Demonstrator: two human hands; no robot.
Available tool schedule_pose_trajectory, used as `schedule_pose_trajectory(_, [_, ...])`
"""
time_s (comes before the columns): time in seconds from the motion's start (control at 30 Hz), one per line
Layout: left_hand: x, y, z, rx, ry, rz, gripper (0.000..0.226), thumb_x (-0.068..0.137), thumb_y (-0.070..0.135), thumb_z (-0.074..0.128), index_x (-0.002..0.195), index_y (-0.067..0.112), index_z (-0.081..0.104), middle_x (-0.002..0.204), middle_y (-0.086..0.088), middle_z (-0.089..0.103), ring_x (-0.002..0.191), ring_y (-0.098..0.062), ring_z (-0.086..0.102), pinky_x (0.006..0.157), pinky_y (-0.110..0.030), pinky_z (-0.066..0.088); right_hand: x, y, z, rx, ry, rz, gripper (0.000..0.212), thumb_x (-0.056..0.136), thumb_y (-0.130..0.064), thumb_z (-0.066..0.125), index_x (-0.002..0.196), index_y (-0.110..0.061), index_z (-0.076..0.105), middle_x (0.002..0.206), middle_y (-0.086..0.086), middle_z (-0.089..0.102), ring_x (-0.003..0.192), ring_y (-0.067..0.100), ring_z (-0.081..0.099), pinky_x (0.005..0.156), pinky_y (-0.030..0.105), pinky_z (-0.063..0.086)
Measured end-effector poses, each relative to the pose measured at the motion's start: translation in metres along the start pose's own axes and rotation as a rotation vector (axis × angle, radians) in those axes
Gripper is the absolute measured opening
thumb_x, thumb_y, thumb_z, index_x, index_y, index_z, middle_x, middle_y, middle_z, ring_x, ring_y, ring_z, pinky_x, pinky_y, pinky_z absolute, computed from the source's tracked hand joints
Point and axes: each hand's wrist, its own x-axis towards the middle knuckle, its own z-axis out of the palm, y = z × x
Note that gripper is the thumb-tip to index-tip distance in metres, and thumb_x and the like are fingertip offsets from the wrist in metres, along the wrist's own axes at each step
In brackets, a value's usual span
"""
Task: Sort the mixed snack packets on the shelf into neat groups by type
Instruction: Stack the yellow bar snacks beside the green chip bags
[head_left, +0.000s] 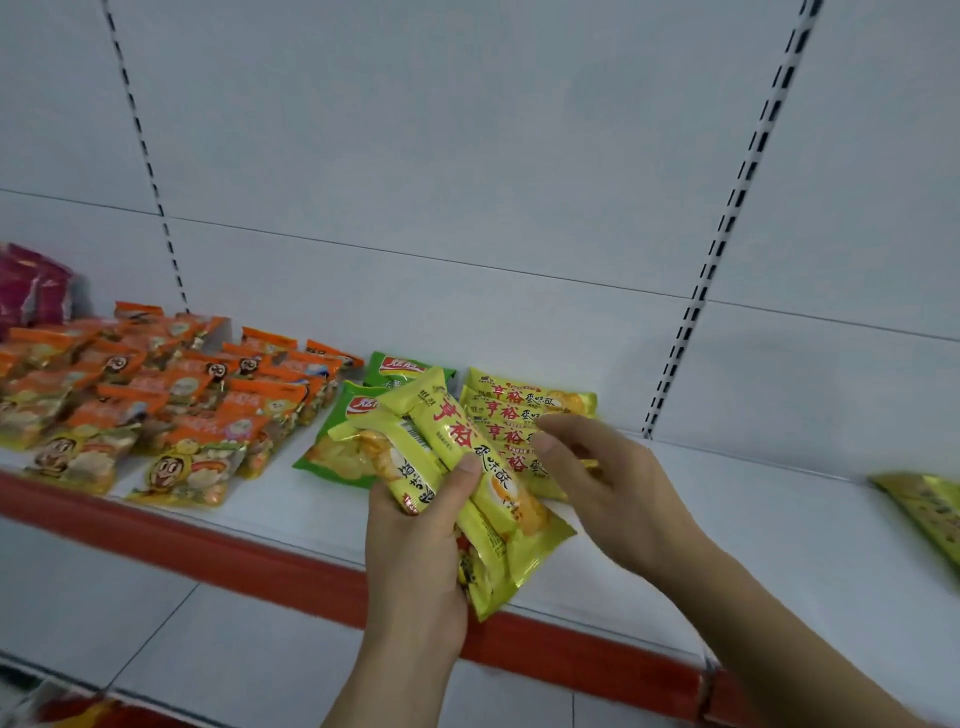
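— White shelving fills the view: a white back panel with two slotted uprights, and a white shelf edged along the near side by a red strip. Which step is in hand?

— Gathering the yellow type, I'd judge. The left hand has its fingers and thumb curled round a bundle of yellow packets, lifted just above the shelf's near edge. The right hand reaches over the yellow stack lying on the shelf just behind the bundle; its fingers are loosely bent and seem to hold nothing, though whether the tips touch the stack I cannot tell.

— How far along is the sorting?

— Well along, it seems. Orange packets sit grouped at the left, green packets lie between them and the yellow stack, and pink packets stand at the far left.

— What does the next move call for?

— Probably laying the bundle onto the yellow stack, faces aligned, without nudging the green ones just beside it. One stray yellow-green packet lies well apart at the right edge; it is too blurred to say which group it belongs with.
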Motion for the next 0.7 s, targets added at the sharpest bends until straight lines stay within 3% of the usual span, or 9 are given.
schedule_pose_trajectory(0.1, [-0.002,0.000,-0.004,0.007,-0.059,-0.044,0.042,0.084,0.002,0.074,0.124,0.014,0.067,0.107,-0.014,0.079,0.089,-0.031,0.078,0.063,-0.038,0.062,-0.024,-0.034,0.009,-0.010,-0.076,-0.100,0.037,0.091,-0.044,0.066,0.126,-0.031,0.065,0.095,-0.021,0.063,0.088,-0.001,0.059,0.074,0.008,0.044])
schedule_pose_trajectory(0.23, [-0.006,0.000,-0.013,0.056,-0.136,-0.076,0.035,0.094,0.008,0.068,0.127,0.018,0.066,0.113,-0.011,0.077,0.100,-0.029,0.077,0.080,-0.044,0.062,-0.033,-0.026,0.001,-0.140,-0.042,0.067,0.043,0.090,-0.040,0.070,0.132,-0.037,0.062,0.100,-0.019,0.063,0.085,0.001,0.059,0.074,0.010,0.043])
schedule_pose_trajectory(0.3, [-0.004,0.005,-0.019,0.057,-0.079,-0.088,0.025,0.098,0.013,0.065,0.122,0.018,0.066,0.104,-0.010,0.078,0.093,-0.026,0.077,0.078,-0.045,0.062,-0.035,-0.011,-0.008,-0.245,-0.014,0.115,0.045,0.090,-0.035,0.070,0.134,-0.033,0.061,0.101,-0.016,0.062,0.082,0.006,0.057,0.072,0.014,0.040])
schedule_pose_trajectory(0.43, [-0.003,0.018,-0.025,0.016,-0.016,-0.112,0.017,0.102,0.031,0.062,0.111,0.017,0.065,0.074,-0.010,0.067,0.060,-0.024,0.068,0.067,-0.039,0.058,-0.032,0.006,-0.008,-0.375,-0.017,0.073,0.045,0.086,-0.021,0.077,0.129,-0.024,0.066,0.118,-0.004,0.067,0.099,0.024,0.062,0.083,0.033,0.051])
schedule_pose_trajectory(0.57, [-0.003,0.021,-0.027,-0.001,0.020,-0.111,0.032,0.101,0.047,0.058,0.111,0.017,0.064,0.069,-0.008,0.064,0.055,-0.024,0.064,0.061,-0.035,0.052,-0.026,0.022,0.013,-0.476,-0.103,-0.097,0.044,0.077,-0.020,0.078,0.120,-0.021,0.070,0.113,-0.001,0.068,0.101,0.031,0.062,0.080,0.046,0.056])
schedule_pose_trajectory(0.7, [-0.001,0.023,-0.029,-0.027,0.042,-0.138,0.039,0.102,0.049,0.055,0.119,0.016,0.062,0.073,-0.011,0.064,0.055,-0.025,0.065,0.066,-0.038,0.054,-0.022,0.030,0.018,-0.491,-0.104,-0.098,0.041,0.082,-0.035,0.065,0.121,-0.025,0.070,0.112,-0.001,0.065,0.102,0.029,0.059,0.081,0.046,0.055])
